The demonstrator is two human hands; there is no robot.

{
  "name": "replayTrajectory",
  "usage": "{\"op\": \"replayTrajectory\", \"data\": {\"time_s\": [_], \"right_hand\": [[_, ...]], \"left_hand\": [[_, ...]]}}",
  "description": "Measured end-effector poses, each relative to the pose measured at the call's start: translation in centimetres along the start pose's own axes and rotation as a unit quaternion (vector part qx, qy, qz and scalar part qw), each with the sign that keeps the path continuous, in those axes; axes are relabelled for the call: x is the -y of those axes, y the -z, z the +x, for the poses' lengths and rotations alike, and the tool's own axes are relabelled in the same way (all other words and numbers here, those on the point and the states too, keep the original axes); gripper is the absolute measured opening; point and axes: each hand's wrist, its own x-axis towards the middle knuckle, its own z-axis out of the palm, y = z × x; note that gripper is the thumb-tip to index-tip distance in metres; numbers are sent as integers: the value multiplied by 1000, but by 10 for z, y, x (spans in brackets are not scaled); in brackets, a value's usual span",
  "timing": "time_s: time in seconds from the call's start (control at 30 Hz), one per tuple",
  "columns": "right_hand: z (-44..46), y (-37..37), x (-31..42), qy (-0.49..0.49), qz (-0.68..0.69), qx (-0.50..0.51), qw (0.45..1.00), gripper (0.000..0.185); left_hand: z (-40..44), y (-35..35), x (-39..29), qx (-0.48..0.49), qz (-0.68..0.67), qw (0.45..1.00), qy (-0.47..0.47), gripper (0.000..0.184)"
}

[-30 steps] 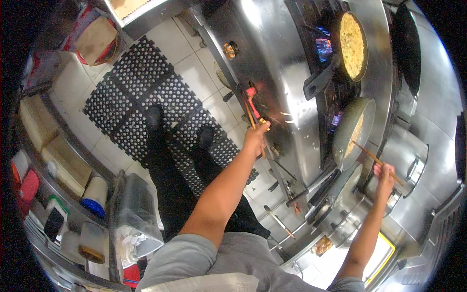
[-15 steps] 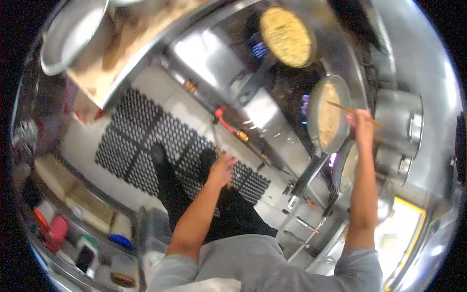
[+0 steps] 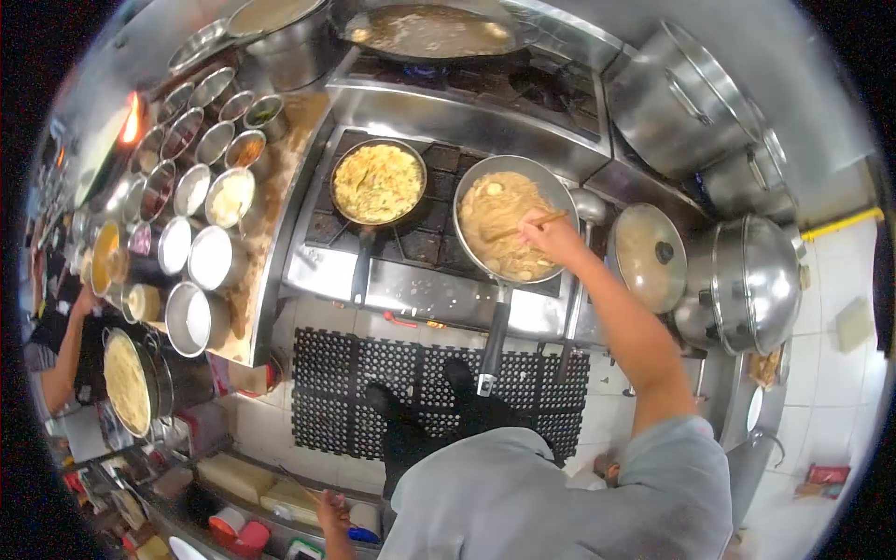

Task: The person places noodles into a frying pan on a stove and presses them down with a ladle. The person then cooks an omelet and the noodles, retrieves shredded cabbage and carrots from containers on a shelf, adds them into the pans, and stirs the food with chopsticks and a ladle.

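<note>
Right hand (image 3: 553, 239) grips wooden chopsticks (image 3: 551, 220) into noodles (image 3: 504, 207); frying pan (image 3: 556, 187) handle (image 3: 496, 336) points near, likely for easy reach. Left hand (image 3: 334, 513), near left, closed on thin stick (image 3: 297, 481).

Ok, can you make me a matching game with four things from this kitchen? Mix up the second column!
Things:
1. yellow food
2. tan food
3. round lid
4. black mat

Clues:
A. lies on the floor
B. has the right hand over it
C. has a black knob on it
D. sits in the pan next to the tan food

Right pairs: 1-D, 2-B, 3-C, 4-A.
</note>
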Motion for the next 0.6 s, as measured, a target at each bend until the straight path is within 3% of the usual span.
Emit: {"op": "replayTrajectory", "data": {"time_s": [0.07,0.1,0.13,0.2,0.27,0.3,0.33,0.43,0.5,0.53,0.6], "right_hand": [[-22,34,19,-82,187,46,978,19],[-25,53,0,-92,82,13,992,19],[-26,78,1,-120,-19,20,992,20],[-30,84,-32,-91,-38,15,995,20],[-33,59,-23,-132,108,58,984,21],[-29,34,-29,-85,220,86,968,23],[-25,18,-21,-57,247,95,963,27],[18,10,-41,-47,217,51,974,35],[37,31,-49,-49,156,-108,981,45],[38,34,-51,-49,159,-102,981,45],[41,37,-53,6,-38,-170,985,42]], "left_hand": [[-19,-20,-5,-23,26,999,-22,28],[-9,-21,1,40,25,998,-45,28],[-8,-25,1,36,28,998,-50,28],[-16,-47,4,48,91,992,-72,29],[-36,-64,-1,36,118,987,-100,30],[-46,-71,-2,36,123,986,-102,30],[-53,-76,-1,36,128,986,-103,30],[-59,-78,9,23,120,987,-102,30],[-74,-81,15,-6,125,985,-122,30],[-82,-80,22,-30,135,981,-136,29],[-83,-75,41,-38,106,985,-128,30]]}}
